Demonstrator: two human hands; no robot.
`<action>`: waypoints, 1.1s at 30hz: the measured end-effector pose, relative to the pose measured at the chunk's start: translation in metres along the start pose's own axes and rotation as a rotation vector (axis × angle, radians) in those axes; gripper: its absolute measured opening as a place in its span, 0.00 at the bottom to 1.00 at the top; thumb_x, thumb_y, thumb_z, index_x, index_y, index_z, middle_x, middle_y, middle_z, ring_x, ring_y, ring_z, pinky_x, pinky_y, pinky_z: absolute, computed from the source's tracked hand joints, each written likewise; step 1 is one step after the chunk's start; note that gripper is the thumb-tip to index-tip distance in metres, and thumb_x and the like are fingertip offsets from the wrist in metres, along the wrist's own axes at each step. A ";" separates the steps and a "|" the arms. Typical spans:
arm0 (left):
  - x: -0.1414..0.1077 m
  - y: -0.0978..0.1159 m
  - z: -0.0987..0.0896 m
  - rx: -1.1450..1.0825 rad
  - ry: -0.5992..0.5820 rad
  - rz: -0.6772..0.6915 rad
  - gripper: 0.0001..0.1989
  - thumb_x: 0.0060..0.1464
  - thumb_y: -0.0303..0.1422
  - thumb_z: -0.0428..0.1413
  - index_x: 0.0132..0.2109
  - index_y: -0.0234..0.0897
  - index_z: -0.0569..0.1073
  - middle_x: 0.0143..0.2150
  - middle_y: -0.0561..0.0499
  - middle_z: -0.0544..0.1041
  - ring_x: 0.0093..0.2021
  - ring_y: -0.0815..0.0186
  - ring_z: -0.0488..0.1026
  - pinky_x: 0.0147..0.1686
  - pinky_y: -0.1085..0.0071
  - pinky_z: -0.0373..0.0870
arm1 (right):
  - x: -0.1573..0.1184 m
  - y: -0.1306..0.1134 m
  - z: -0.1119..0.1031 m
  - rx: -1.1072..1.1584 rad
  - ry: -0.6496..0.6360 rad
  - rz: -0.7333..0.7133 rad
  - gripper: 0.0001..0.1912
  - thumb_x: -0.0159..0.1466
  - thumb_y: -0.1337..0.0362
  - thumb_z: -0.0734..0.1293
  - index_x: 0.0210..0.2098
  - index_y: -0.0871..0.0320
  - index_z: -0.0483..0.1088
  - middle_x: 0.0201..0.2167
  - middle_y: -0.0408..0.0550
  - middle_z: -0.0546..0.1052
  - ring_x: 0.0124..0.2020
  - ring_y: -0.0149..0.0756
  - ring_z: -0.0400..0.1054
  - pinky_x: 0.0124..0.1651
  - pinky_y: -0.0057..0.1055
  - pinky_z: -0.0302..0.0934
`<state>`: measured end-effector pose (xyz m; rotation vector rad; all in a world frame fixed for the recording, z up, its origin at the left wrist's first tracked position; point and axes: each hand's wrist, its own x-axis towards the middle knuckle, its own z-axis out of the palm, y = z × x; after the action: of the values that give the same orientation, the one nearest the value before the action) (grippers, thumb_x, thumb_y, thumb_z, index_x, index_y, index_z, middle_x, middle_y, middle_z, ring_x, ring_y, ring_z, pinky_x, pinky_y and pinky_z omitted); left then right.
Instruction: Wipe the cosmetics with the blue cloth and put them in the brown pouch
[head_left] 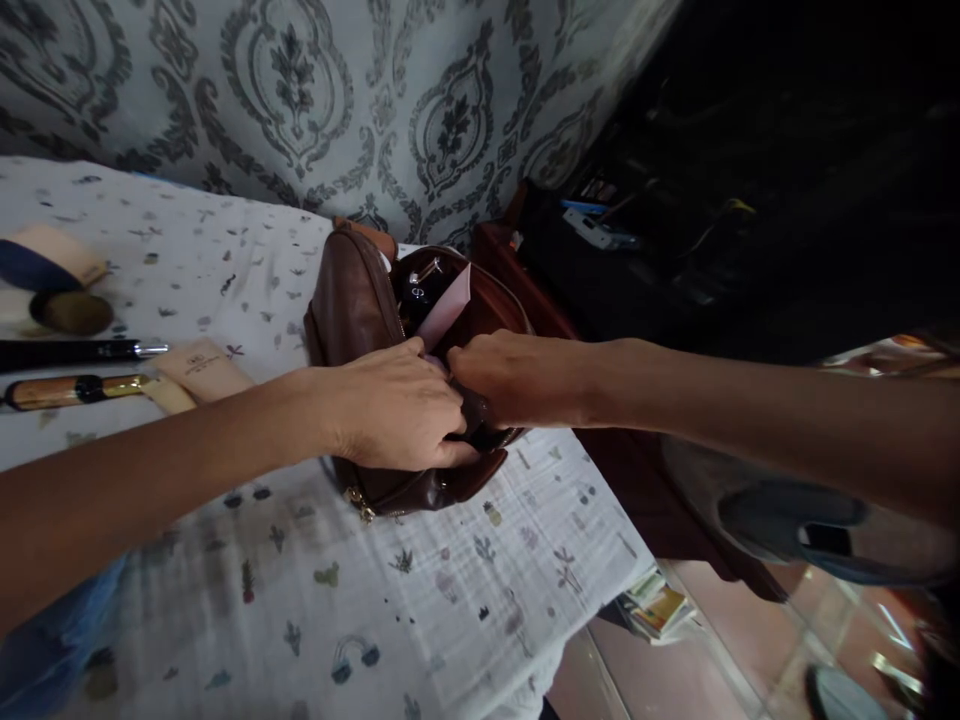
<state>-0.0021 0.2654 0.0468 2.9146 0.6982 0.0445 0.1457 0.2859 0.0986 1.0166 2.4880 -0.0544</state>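
Note:
A brown leather zip bag point(349, 300) stands unzipped on the cloth-covered table, with a pale pink flat piece point(448, 308) and dark items point(422, 290) sticking up inside. My left hand point(401, 408) reaches over the bag's near side, fingers curled down into the opening and thumb by the rim. Close beside it, my right hand point(499, 380) is closed like a fist inside the opening. The fingertips of both hands are hidden, and I cannot make out what they grip.
Left on the patterned cloth point(300, 590) lie a wood-handled brush point(75, 391), a black-handled tool point(71, 353), a round brush head point(79, 313) and beige packets point(202, 370). A patterned curtain point(292, 90) hangs behind. Books point(660, 605) sit below the table's right edge.

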 end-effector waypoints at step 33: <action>-0.011 0.024 0.024 0.088 0.546 0.029 0.14 0.64 0.25 0.47 0.49 0.32 0.75 0.43 0.44 0.80 0.47 0.60 0.77 0.55 0.57 0.71 | -0.047 -0.002 0.090 0.720 0.875 0.274 0.30 0.72 0.54 0.60 0.69 0.59 0.54 0.63 0.58 0.69 0.63 0.51 0.66 0.61 0.48 0.66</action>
<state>0.0006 0.2361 0.0263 3.0077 0.7379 0.8568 0.2091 0.2360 0.0377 2.0148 3.1331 -0.5620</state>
